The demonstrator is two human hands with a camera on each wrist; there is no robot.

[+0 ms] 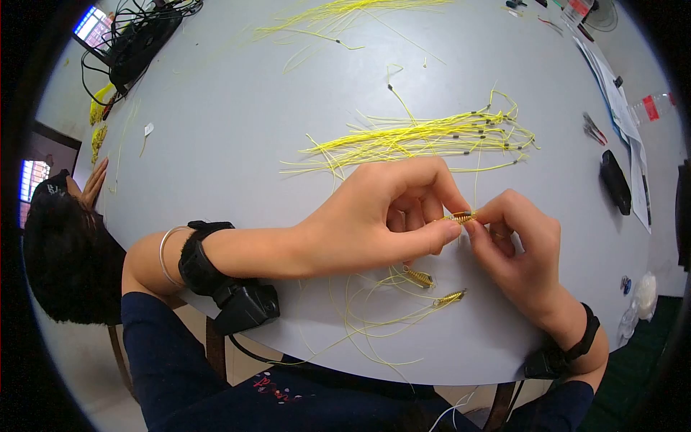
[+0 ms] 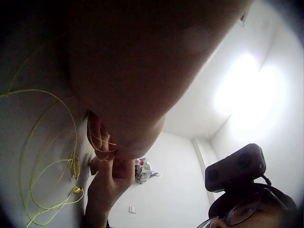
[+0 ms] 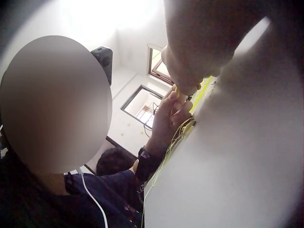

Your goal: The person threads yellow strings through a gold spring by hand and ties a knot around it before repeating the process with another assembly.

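Thumb and index finger of my left hand (image 1: 392,209) pinch a small gold coil spring (image 1: 461,217), with a dark piece along its upper side. At the spring's right end, my right hand (image 1: 522,237) pinches a thin yellow line (image 1: 476,183), fingertips close against the left ones. That line runs up toward a bundle of yellow lines (image 1: 403,140) with small dark sleeves. Below the hands lie two more gold coil springs, one nearer the left hand (image 1: 417,277) and one lower right (image 1: 450,298), with loops of yellow line attached. The left wrist view shows the fingertips mostly hidden behind the forearm.
Another yellow bundle (image 1: 345,13) lies at the table's far side. Black cables and a bag (image 1: 144,43) sit far left, near a second person (image 1: 68,245) at the edge. To the right are tweezers (image 1: 594,129), a black case (image 1: 615,182), papers (image 1: 612,93) and a bottle (image 1: 651,108).
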